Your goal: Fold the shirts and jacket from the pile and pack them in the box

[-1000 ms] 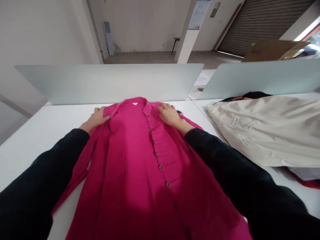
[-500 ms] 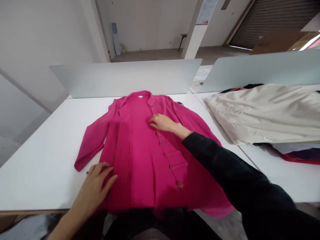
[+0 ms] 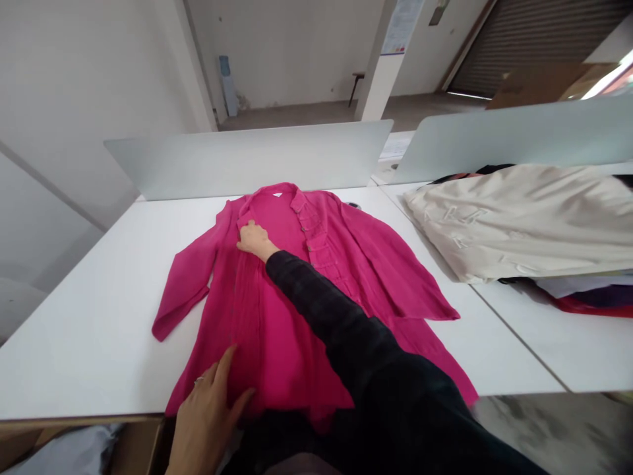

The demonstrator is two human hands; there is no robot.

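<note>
- Right hand (image 3: pixel 254 239): on the front edge of the pink shirt (image 3: pixel 281 343), just below the collar (image 3: pixel 271 192); fingers curled onto the cloth; clenched or only pressing, impossible to tell at this size;
- Black sleeve (image 3: pixel 321 310): running from the lower right of the view to the right hand, diagonally across the shirt;
- Left hand (image 3: pixel 208 415): released, open, fingers spread on the shirt's lower front, near the hem; ring (image 3: pixel 198 379) on one finger;
- Shirt: flat on the white table (image 3: pixel 99 330), front opening upward, between both hands; right hand near the neck end, left hand near the hem end;
- Buttons (image 3: pixel 311 247): in a row just to the right of the right hand;
- Sleeve (image 3: pixel 185 284): out to the left of the right hand, cuff on the table;
- Other sleeve (image 3: pixel 400 277): well to the right of the right hand, angled down over the shirt's side;
- Cardboard box (image 3: pixel 133 448): below the table edge, just left of the left hand;
- Frosted divider (image 3: pixel 247 161): beyond the collar, well ahead of the right hand;
- Beige cloth (image 3: pixel 519 224): on the next table, well to the right of the right hand; red cloth (image 3: pixel 588 306) beneath it;
</note>
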